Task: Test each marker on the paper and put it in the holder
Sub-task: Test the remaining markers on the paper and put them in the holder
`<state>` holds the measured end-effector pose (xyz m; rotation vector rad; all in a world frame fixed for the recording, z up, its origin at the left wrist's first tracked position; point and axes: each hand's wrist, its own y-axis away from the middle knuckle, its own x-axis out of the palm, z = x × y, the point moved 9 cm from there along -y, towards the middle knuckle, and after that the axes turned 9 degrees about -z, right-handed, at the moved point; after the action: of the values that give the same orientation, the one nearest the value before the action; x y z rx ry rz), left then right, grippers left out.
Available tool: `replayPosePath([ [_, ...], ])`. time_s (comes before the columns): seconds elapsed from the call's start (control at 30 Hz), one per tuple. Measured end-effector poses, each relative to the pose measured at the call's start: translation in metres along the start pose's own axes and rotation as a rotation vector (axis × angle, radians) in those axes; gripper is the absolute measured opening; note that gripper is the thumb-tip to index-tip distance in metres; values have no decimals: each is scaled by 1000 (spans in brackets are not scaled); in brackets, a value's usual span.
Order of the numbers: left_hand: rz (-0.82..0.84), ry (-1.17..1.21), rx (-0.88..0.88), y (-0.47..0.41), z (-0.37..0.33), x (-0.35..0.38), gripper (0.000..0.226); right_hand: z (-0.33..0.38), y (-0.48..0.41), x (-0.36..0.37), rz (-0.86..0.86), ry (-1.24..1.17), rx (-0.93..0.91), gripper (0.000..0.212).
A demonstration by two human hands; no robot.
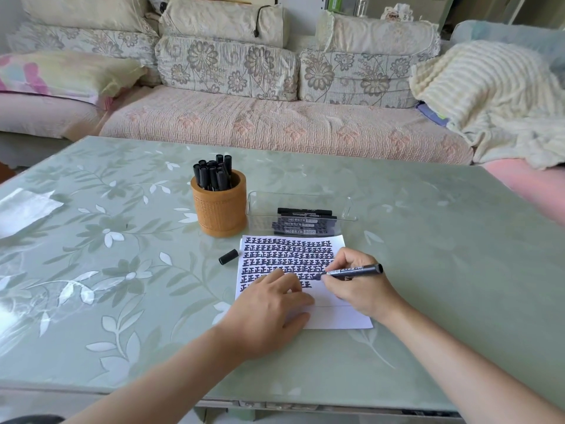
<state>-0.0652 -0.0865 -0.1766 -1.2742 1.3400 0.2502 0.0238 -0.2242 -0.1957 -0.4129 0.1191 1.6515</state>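
Right hand (356, 284) is gripping an uncapped black marker (354, 270), tip touching the paper (336, 316) at the end of the lowest written row. Left hand (269, 310) is lying open and flat, pinning the paper's near-left part. Loose cap (228, 256) is resting just left of the paper. Rows are filling most of the sheet. Beyond the paper, the brown holder (219, 209) is carrying many capped markers; beside it, the clear tray (301, 209) is showing several left, so testing appears well advanced, not finished.

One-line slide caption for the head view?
Right hand tests marker on paper; left hand steadies it.
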Motion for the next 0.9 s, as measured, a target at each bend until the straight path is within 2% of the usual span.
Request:
replayPosePath([
  [0.23,3,-5,-17,0,1,-1,20,-3,1,4,35,10,-26,26],
  [0.9,16,-9,-56,0,4,1,21,2,3,8,49,81,-73,27],
])
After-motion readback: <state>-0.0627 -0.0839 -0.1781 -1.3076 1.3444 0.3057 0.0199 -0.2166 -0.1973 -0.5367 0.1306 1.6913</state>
